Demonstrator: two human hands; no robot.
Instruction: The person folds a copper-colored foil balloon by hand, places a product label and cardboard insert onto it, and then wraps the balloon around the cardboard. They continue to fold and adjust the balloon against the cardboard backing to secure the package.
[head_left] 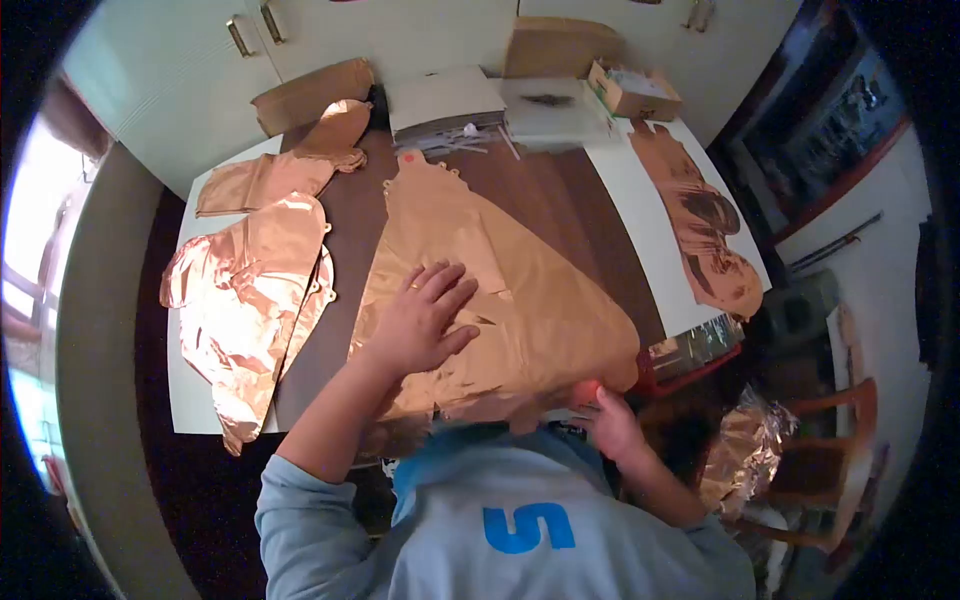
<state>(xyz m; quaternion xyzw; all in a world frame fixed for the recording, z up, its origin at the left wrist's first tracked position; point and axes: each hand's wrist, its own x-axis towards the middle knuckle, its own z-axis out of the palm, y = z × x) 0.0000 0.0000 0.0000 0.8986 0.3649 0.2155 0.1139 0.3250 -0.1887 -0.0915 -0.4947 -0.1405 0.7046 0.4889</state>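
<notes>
Table: a dark brown tabletop (350, 260) with pale sides.
Central foil: a flattened copper-coloured foil balloon (535, 315), roughly triangular, lying mid-table with its wide end toward the person.
Foil's feel: probably very light and limp, slick on its faces; creases show, and it would likely dent or tear under a hard pinch or a fingernail.
Where to hold it: best by the seamed border, perhaps the rounded right corner, with a flat palm steadying the middle.
Left-side foils: shinier, more crumpled copper foil pieces (255, 290), overlapping.
Right-side foil: a long wrinkled copper foil piece (705, 235) along the pale edge.
Red-rimmed container: beside the table's right edge, its rim (700, 369) around shiny silvery-gold material (690, 345).
Cardboard box: open, at the back right (642, 106), holding whitish contents too blurred to name.
Left hand: palm down (428, 315) on the central foil, fingers loosely spread, gripping nothing.
Right hand: at the foil's near right edge (610, 420), thumb raised; whether it pinches the border, I cannot tell.
Tabs: small holed ears (388, 188) at the foil's narrow far end, likely its weakest points.
</notes>
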